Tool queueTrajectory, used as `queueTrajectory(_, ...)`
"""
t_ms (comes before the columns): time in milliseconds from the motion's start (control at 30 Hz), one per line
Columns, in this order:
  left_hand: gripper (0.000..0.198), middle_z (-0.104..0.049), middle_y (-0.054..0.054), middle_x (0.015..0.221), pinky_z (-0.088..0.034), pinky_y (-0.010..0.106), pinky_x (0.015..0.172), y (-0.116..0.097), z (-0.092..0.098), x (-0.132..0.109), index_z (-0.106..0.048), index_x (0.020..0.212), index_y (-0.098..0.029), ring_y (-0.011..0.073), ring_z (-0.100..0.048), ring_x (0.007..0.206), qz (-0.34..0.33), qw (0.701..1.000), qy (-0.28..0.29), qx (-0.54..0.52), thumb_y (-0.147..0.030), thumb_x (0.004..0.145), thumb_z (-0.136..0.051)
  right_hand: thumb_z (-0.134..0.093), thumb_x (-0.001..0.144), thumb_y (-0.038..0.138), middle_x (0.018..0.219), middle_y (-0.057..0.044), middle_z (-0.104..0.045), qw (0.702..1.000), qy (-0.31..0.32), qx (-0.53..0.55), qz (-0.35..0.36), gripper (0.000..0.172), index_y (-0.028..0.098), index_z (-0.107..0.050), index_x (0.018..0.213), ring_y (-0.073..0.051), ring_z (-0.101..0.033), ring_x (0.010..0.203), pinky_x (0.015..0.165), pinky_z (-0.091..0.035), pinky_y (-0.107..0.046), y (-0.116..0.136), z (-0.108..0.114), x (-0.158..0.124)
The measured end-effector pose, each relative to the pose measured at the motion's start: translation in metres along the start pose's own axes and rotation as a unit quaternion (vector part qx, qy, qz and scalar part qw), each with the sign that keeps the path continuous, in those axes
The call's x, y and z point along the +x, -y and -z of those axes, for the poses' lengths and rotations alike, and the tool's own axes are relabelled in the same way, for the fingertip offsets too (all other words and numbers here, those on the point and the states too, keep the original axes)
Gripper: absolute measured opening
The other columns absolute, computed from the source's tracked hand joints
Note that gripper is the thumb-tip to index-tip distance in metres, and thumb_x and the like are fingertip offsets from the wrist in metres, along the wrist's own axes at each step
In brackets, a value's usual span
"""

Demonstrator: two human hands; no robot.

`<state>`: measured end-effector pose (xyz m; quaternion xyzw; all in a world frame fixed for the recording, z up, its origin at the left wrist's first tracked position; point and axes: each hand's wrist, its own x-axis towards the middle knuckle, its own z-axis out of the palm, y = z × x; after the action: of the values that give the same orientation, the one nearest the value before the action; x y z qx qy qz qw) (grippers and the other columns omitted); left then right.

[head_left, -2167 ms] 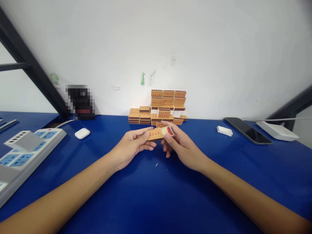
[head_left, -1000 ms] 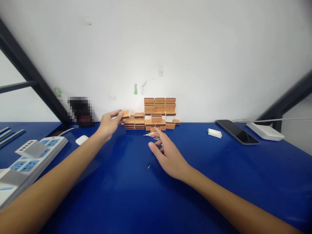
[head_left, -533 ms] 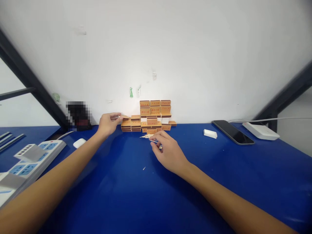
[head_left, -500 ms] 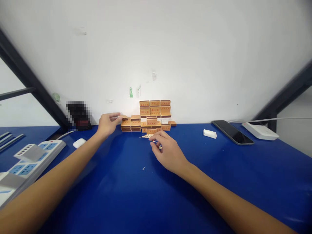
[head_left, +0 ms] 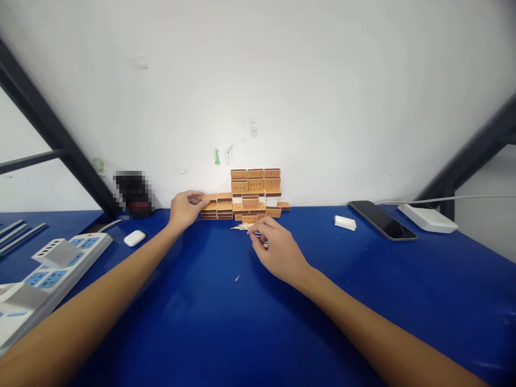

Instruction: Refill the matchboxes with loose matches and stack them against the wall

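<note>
Orange matchboxes (head_left: 248,185) are stacked in a stepped pile against the wall. My left hand (head_left: 186,209) is at the pile's left end, its fingers and thumb closed on a matchbox (head_left: 210,198) that lies on top of the lower left rows. In front of the pile, loose wooden matches (head_left: 242,227) lie in a small heap. My right hand (head_left: 280,250) is beside the heap with thumb and forefinger pinched together; light match ends show between its fingers, partly hidden by the hand.
To the right are a small white block (head_left: 344,222), a black phone (head_left: 381,220) and a white box-shaped device (head_left: 428,217) with a cable. A white earbud case (head_left: 134,238) and a power strip (head_left: 76,269) are on the left. A match fragment (head_left: 237,278) lies on the blue tabletop (head_left: 193,322).
My left hand has shifted slightly right, and its matchbox has gone from tilted to level on the left rows. My right hand stays beside the matches. The view has shifted a little.
</note>
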<state>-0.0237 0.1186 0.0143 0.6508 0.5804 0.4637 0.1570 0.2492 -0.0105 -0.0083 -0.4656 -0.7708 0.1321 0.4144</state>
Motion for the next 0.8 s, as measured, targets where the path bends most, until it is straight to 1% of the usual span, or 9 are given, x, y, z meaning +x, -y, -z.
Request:
queueTrajectory(267, 0.028, -0.080, 0.008, 0.098, -0.055, 0.036, 0.083, -0.014, -0.010, 0.001, -0.078, 0.101, -0.017, 0.0226, -0.072, 0.084, -0.002, 0.994, -0.029, 0.110, -0.034, 0.080, -0.081, -0.056, 0.095, 0.012, 0.102, -0.005, -0.068, 1.000, -0.005, -0.011, 0.018, 0.015, 0.021, -0.067, 0.095, -0.015, -0.064, 0.074, 0.076, -0.053, -0.032, -0.003, -0.002, 0.000)
queueTrajectory(400, 0.039, -0.079, 0.010, 0.109, -0.054, 0.042, 0.090, -0.023, -0.002, -0.013, -0.075, 0.112, -0.016, 0.0281, -0.071, 0.094, -0.019, 0.988, -0.041, 0.145, -0.038, 0.081, -0.081, -0.054, 0.096, 0.014, 0.101, -0.006, -0.070, 0.998, -0.004, -0.054, 0.032, 0.015, 0.021, -0.068, 0.093, -0.017, -0.064, 0.077, 0.076, -0.051, -0.031, -0.006, 0.007, 0.005)
queueTrajectory(433, 0.040, -0.077, 0.012, 0.116, -0.052, 0.045, 0.094, -0.025, 0.001, -0.022, -0.074, 0.115, -0.015, 0.0301, -0.070, 0.099, -0.033, 0.986, -0.053, 0.156, -0.040, 0.083, -0.080, -0.055, 0.096, 0.015, 0.099, -0.006, -0.071, 0.996, -0.011, -0.077, 0.033, 0.015, 0.021, -0.068, 0.094, -0.017, -0.064, 0.078, 0.075, -0.050, -0.031, -0.010, 0.013, 0.009)
queueTrajectory(467, 0.038, -0.076, 0.012, 0.118, -0.051, 0.046, 0.096, -0.026, 0.004, -0.032, -0.074, 0.115, -0.015, 0.0308, -0.069, 0.101, -0.075, 0.977, -0.079, 0.183, -0.042, 0.088, -0.075, -0.055, 0.096, 0.016, 0.097, -0.005, -0.072, 0.994, -0.018, -0.105, 0.030, 0.015, 0.021, -0.069, 0.094, -0.018, -0.064, 0.078, 0.074, -0.048, -0.031, -0.015, 0.021, 0.013)
queueTrajectory(533, 0.032, -0.076, 0.011, 0.113, -0.051, 0.045, 0.097, -0.027, 0.009, -0.056, -0.073, 0.115, -0.017, 0.0302, -0.068, 0.102, -0.155, 0.962, -0.089, 0.207, -0.041, 0.095, -0.067, -0.056, 0.097, 0.021, 0.092, -0.005, -0.074, 0.986, -0.031, -0.162, -0.004, 0.016, 0.021, -0.071, 0.094, -0.020, -0.065, 0.079, 0.074, -0.046, -0.032, -0.032, 0.043, 0.024)
queueTrajectory(600, 0.026, -0.077, 0.008, 0.106, -0.053, 0.042, 0.091, -0.027, 0.010, -0.078, -0.074, 0.112, -0.019, 0.0268, -0.069, 0.097, -0.212, 0.959, -0.036, 0.183, -0.039, 0.097, -0.065, -0.057, 0.097, 0.027, 0.093, -0.005, -0.077, 0.976, -0.021, -0.197, -0.092, 0.017, 0.021, -0.073, 0.095, -0.020, -0.066, 0.081, 0.073, -0.046, -0.032, -0.055, 0.066, 0.036)
queueTrajectory(667, 0.020, -0.076, 0.005, 0.096, -0.055, 0.038, 0.085, -0.028, 0.008, -0.095, -0.075, 0.106, -0.022, 0.0233, -0.070, 0.091, -0.243, 0.957, 0.061, 0.145, -0.037, 0.099, -0.065, -0.062, 0.094, 0.032, 0.095, -0.007, -0.078, 0.965, 0.015, -0.205, -0.165, 0.018, 0.020, -0.075, 0.100, -0.021, -0.068, 0.081, 0.070, -0.046, -0.031, -0.079, 0.084, 0.050)
queueTrajectory(700, 0.019, -0.076, 0.004, 0.094, -0.056, 0.037, 0.083, -0.028, 0.005, -0.100, -0.075, 0.108, -0.022, 0.0219, -0.070, 0.088, -0.256, 0.953, 0.105, 0.125, -0.036, 0.098, -0.065, -0.066, 0.092, 0.032, 0.096, -0.008, -0.078, 0.962, 0.024, -0.209, -0.176, 0.019, 0.018, -0.074, 0.102, -0.021, -0.068, 0.081, 0.070, -0.047, -0.031, -0.090, 0.090, 0.057)
queueTrajectory(800, 0.020, -0.076, 0.005, 0.094, -0.058, 0.038, 0.083, -0.030, -0.003, -0.105, -0.074, 0.113, -0.020, 0.0217, -0.070, 0.088, -0.301, 0.934, 0.153, 0.113, -0.032, 0.101, -0.063, -0.072, 0.085, 0.032, 0.104, -0.011, -0.077, 0.961, 0.058, -0.214, -0.168, 0.027, 0.016, -0.074, 0.107, -0.021, -0.069, 0.083, 0.072, -0.049, -0.030, -0.114, 0.089, 0.079)
